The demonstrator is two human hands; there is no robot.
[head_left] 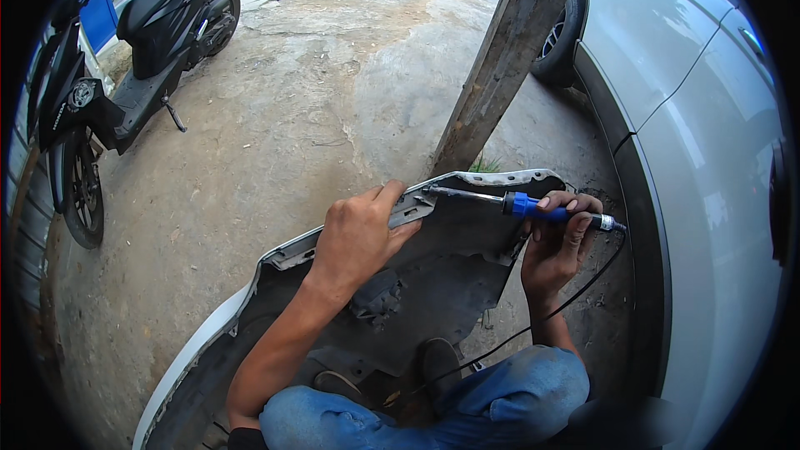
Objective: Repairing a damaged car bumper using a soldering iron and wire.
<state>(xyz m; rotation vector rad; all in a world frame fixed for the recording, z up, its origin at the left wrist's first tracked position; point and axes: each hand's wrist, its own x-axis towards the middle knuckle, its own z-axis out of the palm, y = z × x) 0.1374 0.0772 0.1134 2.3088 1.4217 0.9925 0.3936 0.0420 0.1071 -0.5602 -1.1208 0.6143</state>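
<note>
In my right hand (560,237) is a blue-handled soldering iron (537,208), its black cord trailing down past my knee. The iron's metal tip points left and meets, or nearly meets, a light grey plastic bracket on the upper edge of a car bumper (196,342). My left hand (354,237) grips that edge just left of the tip, thumb and fingers on either side of it. The bumper's dark inner side faces me, and its white outer skin shows along the left. Whether the tip touches the plastic is too small to tell.
A wooden post (508,58) rises just beyond the bumper. A white car (667,58) stands close on my right. At the far left a black motor scooter (142,75) is parked on the concrete ground (275,100). My shoes and jeans-clad knees (533,383) are inside the bumper's curve.
</note>
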